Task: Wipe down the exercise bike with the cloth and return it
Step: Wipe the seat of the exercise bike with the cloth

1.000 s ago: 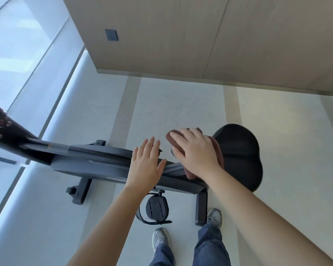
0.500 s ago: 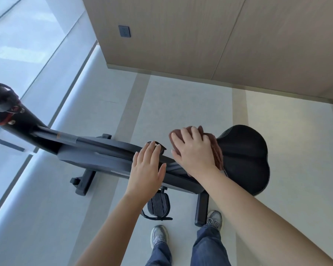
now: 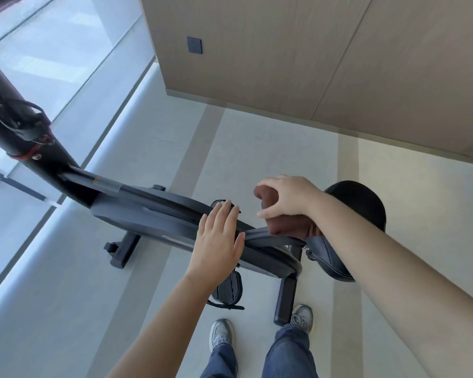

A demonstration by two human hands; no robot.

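Note:
A dark grey exercise bike stands across the floor below me, its black saddle at the right and its handlebar post at the upper left. My right hand grips a brown cloth at the front of the saddle, where the seat post meets the frame. The cloth hangs down under my palm. My left hand rests flat and open on the frame just left of the cloth, fingers together over a small knob.
A pedal hangs below my left wrist. The bike's rear foot stands beside my shoes. A wood-panelled wall with a grey socket rises beyond the bike. A glass window wall runs along the left.
My right hand has lifted and bunched the cloth, turning from flat on the saddle front to a grip from above. The view has shifted right and down; my left hand stays on the frame.

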